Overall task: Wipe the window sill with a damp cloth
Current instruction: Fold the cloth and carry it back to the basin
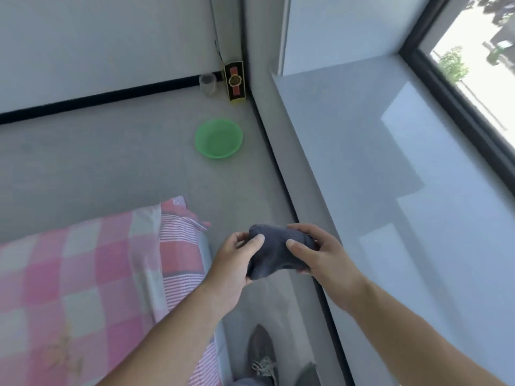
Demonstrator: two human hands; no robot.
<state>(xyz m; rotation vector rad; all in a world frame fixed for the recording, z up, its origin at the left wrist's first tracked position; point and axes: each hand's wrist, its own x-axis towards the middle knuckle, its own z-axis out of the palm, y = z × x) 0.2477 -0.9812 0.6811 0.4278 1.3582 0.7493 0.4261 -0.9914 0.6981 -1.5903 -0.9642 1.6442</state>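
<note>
A bunched dark grey cloth (pixel 271 253) is held in the air between both hands, above the floor and just left of the sill's edge. My left hand (pixel 234 267) grips its left end, thumb on top. My right hand (pixel 320 254) grips its right end. The window sill (pixel 390 168) is a wide, glossy pale grey slab running along the right side, below the dark-framed window (pixel 457 87). Neither hand nor cloth touches the sill.
A green plastic basin (pixel 219 138) sits on the grey floor near the corner. A clear cup (pixel 208 84) and a black-and-yellow box (pixel 235 80) stand against the wall. A pink checked bed (pixel 83 274) fills the lower left. A grey shoe (pixel 262 355) is below.
</note>
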